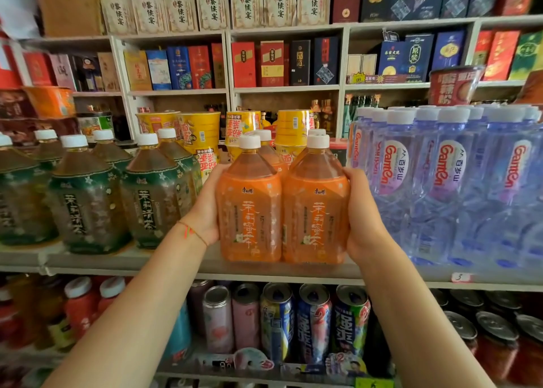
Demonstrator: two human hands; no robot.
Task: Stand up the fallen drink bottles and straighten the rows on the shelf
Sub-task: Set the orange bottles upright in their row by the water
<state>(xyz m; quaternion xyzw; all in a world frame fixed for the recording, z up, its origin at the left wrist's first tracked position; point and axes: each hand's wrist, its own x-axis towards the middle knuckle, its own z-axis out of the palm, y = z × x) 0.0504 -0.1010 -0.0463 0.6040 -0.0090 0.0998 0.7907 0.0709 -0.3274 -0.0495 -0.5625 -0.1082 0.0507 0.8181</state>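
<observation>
Two orange-labelled tea bottles stand upright side by side at the front of the grey shelf [117, 263]. My left hand [207, 205] presses against the outer side of the left orange bottle [249, 211]. My right hand [363, 217] clasps the outer side of the right orange bottle [316, 214]. Behind them, more orange bottles show only their white caps and shoulders [264, 141]. All bottles in view are upright.
Green-labelled tea bottles [88, 199] fill the shelf to the left. Clear blue water bottles [446, 188] stand packed to the right. Yellow noodle cups [202, 135] sit behind. Cans and bottles [314, 323] line the shelf below. Boxed goods [270, 64] fill the wall shelves.
</observation>
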